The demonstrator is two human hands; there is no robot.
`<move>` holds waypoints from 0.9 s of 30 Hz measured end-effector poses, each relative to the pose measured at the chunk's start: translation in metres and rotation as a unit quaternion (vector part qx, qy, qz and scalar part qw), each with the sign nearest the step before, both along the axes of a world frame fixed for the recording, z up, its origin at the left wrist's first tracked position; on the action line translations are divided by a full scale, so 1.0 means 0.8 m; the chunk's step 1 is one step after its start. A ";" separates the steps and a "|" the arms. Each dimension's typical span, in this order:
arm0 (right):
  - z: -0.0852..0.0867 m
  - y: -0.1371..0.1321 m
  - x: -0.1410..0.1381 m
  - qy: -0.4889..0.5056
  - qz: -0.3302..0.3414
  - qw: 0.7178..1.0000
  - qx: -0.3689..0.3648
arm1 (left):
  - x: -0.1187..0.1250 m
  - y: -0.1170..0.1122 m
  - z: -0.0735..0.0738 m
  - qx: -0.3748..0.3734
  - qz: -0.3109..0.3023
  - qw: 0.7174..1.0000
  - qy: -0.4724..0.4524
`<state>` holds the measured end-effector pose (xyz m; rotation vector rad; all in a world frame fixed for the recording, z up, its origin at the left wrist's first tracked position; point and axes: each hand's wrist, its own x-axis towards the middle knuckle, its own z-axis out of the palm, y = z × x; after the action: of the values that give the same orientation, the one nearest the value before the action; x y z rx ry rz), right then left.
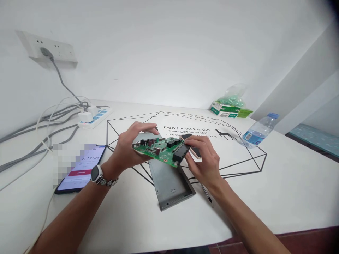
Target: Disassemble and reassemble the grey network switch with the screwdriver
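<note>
A green circuit board [165, 151] is held up level between both hands, tilted slightly, its upper face crowded with small components. My left hand [129, 144] curls around the board's left end, its forefinger raised above it. At the other end, my right hand [202, 157] grips the board by the long black port block [181, 152], fingers on top and thumb low. Below the board lies an open grey metal case [172, 185], partly covered by it. A dark, pale-edged object [196, 151] is mostly hidden behind my right hand.
A phone [82, 169] showing a timer lies left, near a power strip [96, 118] and tangled cables. Beside my right wrist is a thin pen-like tool [207, 193]. Further right are a tilted water bottle [258, 131] and green-white boxes [227, 108] under a plastic bag.
</note>
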<state>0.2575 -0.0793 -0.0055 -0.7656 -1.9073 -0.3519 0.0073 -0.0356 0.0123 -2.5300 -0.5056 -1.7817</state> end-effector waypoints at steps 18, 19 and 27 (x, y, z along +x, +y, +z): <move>0.007 -0.008 -0.006 0.021 0.124 0.989 -0.074 | 0.025 -0.016 -0.008 -0.063 -0.133 0.989 -0.014; 0.007 -0.008 -0.006 0.024 0.122 0.989 -0.078 | 0.026 -0.017 -0.007 -0.052 -0.129 0.990 -0.018; 0.002 -0.004 -0.005 0.028 0.109 0.984 -0.136 | 0.030 -0.020 -0.009 -0.016 -0.124 0.992 -0.018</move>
<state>0.2535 -0.0826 -0.0038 -0.7256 -1.9854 0.0671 0.0317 -0.0518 0.0054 -2.6912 -0.2291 -1.9121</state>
